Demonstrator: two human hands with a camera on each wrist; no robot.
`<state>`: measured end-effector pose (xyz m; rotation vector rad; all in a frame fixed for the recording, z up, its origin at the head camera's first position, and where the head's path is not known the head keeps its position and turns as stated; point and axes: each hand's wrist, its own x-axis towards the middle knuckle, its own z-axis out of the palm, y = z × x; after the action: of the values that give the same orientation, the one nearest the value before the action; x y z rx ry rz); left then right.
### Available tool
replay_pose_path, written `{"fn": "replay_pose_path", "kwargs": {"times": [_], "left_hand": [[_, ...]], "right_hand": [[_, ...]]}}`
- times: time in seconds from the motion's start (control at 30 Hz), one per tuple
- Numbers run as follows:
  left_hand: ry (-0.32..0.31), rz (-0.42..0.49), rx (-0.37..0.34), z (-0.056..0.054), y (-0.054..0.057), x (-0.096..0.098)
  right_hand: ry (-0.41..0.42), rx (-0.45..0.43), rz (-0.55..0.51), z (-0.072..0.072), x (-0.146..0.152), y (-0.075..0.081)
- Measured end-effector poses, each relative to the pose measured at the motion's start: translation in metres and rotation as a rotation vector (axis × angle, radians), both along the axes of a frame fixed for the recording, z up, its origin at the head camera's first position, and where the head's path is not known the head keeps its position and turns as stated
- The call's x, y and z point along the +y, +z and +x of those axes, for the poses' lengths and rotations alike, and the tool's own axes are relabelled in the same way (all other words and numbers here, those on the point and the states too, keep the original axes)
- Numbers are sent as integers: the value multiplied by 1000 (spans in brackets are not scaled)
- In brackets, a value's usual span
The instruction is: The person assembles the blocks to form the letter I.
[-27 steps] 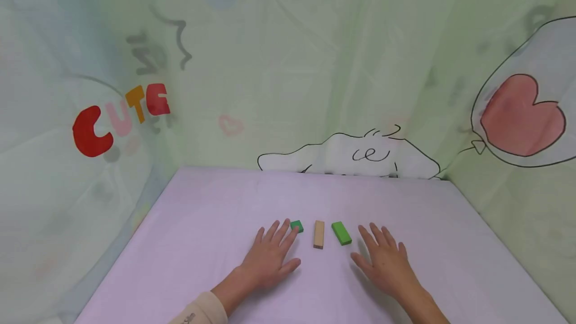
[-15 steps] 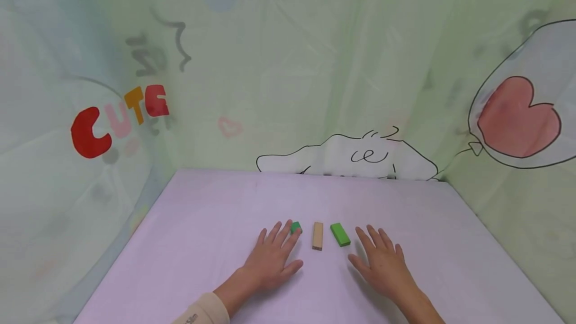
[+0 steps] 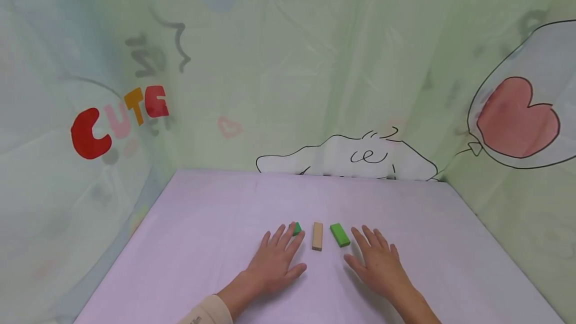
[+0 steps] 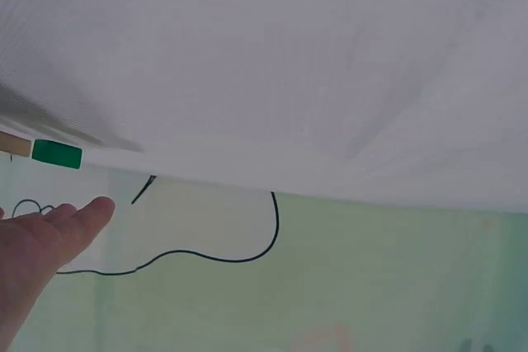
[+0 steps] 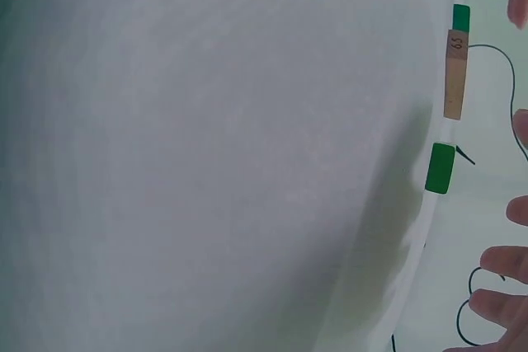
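A big pale green curtain (image 3: 279, 64) with drawings on it hangs behind a light purple tabletop (image 3: 189, 214). The left hand (image 3: 272, 264) is palm down, and its fingers (image 3: 296, 245) are nearly straight and spread wide. The right hand (image 3: 377, 260) looks much the same, with its fingers spread wide too, near the blocks but apart from them.

The tan block (image 3: 317, 237) lies flat on the tabletop between the two hands. It is long and thin, and its long side points almost straight away from the person. The bright green block (image 3: 340, 235) lies flat just to its right, with its far end turned to the left. The dark green block (image 3: 297, 228) is on the left, partly hidden behind the left hand's fingers. I can't tell if they touch it, or which way its long side goes.
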<state>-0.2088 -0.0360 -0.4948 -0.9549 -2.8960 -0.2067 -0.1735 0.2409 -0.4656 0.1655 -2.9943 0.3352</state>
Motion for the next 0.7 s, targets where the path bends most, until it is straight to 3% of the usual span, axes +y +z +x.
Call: {"fn": "replay_pose_path", "kwargs": {"times": [0.47,0.7], "left_hand": [[-29,27,23,2,-5,5],[-29,15,18,5,-3,7]], "right_hand": [[12,29,-30,2,-5,1],[12,-2,-26,1,-8,0]]}}
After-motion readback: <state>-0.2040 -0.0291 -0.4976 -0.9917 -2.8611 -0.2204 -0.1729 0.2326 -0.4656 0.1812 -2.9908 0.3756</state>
